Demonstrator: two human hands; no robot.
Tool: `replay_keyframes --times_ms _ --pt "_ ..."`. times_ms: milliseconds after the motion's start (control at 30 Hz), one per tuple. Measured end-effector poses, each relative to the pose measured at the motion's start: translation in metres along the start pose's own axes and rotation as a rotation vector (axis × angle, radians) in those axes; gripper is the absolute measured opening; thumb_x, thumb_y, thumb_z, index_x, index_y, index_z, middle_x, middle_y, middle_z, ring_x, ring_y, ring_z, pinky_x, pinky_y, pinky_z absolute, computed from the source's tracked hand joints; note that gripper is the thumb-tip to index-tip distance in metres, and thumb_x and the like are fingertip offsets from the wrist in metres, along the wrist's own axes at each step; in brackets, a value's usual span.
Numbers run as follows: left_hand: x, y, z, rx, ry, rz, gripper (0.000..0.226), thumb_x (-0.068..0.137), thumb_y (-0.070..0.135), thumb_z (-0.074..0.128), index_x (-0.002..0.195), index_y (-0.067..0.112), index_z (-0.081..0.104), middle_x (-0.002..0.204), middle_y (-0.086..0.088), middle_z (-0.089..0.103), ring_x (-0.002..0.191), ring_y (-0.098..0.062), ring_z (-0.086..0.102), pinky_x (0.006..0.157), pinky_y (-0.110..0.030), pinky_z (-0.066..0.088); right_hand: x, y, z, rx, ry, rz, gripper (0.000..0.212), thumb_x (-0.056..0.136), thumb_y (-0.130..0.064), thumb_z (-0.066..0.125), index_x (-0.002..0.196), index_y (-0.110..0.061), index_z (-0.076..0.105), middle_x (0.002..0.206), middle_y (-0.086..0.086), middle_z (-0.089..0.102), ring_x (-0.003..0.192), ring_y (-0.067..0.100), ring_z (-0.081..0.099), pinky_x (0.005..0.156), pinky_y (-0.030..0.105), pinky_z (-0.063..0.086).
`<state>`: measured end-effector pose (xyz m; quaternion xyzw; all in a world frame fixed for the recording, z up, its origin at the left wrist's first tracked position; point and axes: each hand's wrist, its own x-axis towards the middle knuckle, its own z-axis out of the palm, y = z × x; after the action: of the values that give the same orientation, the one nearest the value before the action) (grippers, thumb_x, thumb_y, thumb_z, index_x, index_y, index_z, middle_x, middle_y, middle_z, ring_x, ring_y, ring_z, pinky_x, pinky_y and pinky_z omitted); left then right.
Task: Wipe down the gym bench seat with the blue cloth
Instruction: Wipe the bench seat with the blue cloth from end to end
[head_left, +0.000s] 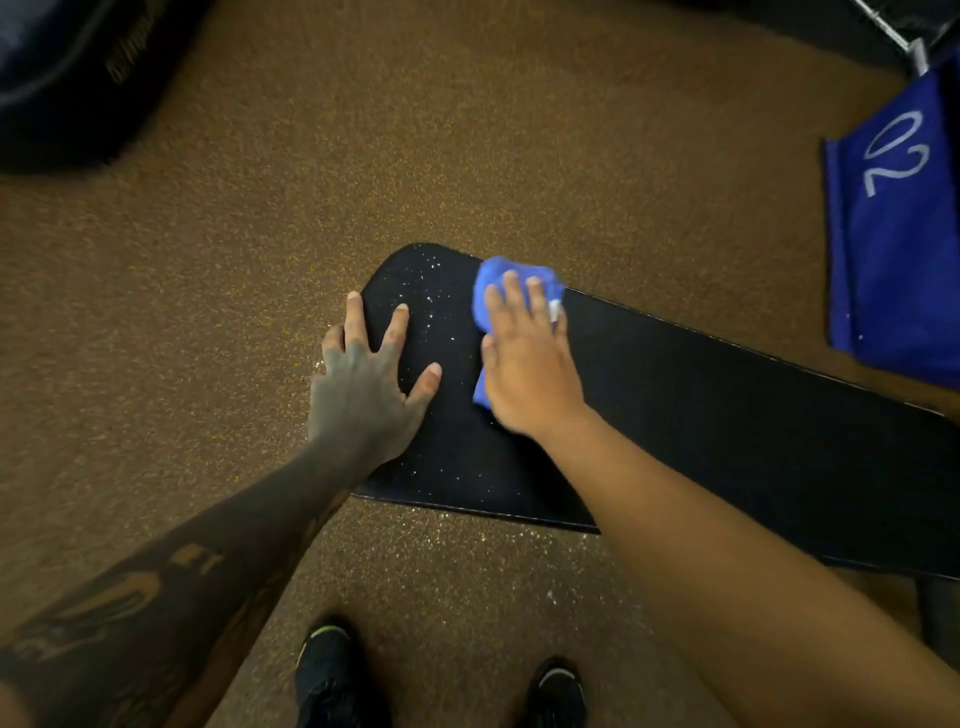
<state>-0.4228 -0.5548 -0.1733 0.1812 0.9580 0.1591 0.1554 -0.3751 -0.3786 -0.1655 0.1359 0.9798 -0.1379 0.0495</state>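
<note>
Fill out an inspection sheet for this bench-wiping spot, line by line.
Surface: black bench seat, its rounded end dotted with pale droplets.
Job's things: blue cloth bunched on the seat.
Clutter: nothing seen on the seat.
Grippers: left hand flat on the seat's rounded end, fingers spread; right hand pressing on the cloth.
Cables: nothing seen.
Surroundings: brown speckled floor; blue box marked 02 at the right; dark bag at the upper left; black shoes below.
</note>
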Motion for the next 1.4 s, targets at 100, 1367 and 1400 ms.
replay_keyframes --times_ms 100,1367,1400 --pt "0.000 -0.001 0.000 0.011 -0.002 0.000 0.076 0.093 0.066 0.038 0.157 0.035 0.012 0.168 -0.010 -0.003 0.149 -0.040 0.016 0.103 -0.061 0.043 -0.010 0.007 0.002 -0.029 -0.049 -0.202 0.054 0.103 -0.023 0.031 0.155 -0.014 0.020 0.165 0.004 0.008 0.152 0.026 -0.001 0.122 0.050 0.006" --pt "0.020 -0.018 -0.012 -0.594 0.014 -0.296 0.051 0.104 0.035 0.044 0.152 0.022 0.035 0.153 -0.006 0.048 0.137 -0.028 0.045 0.110 -0.038 0.033 0.065 -0.040 0.005 0.007 -0.075 -0.400 0.049 0.103 -0.011 0.032 0.151 -0.010 0.029 0.163 0.005 0.021 0.151 0.025 0.009 0.121 0.044 0.001" --pt "0.020 -0.017 -0.013 -0.603 0.016 -0.299 0.049 0.104 0.034 0.044 0.151 0.023 0.036 0.152 -0.005 0.049 0.136 -0.027 0.046 0.108 -0.037 0.033 0.068 -0.035 0.003 -0.002 -0.088 -0.426 0.048 0.103 -0.011 0.032 0.151 -0.011 0.031 0.163 0.004 0.021 0.151 0.024 0.009 0.121 0.043 0.001"
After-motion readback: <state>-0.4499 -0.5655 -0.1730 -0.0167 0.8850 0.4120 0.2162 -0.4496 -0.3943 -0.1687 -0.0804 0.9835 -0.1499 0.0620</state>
